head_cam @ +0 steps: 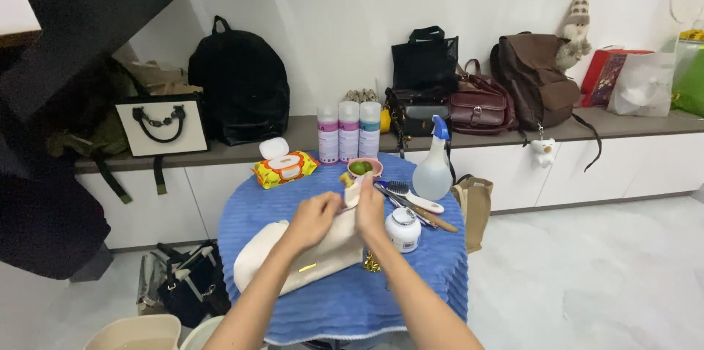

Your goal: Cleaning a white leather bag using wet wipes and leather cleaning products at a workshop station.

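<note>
Yellow wipes packet behind both hands

The cream fabric handbag is lying on the round blue-clothed table, with the white lidded jar sitting to its right, the yellow wet-wipe pack behind, and the clear spray bottle standing behind the jar.

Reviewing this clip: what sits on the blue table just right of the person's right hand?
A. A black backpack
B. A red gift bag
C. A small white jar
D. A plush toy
C: the small white jar stands on the blue table just right of the right hand.
</note>
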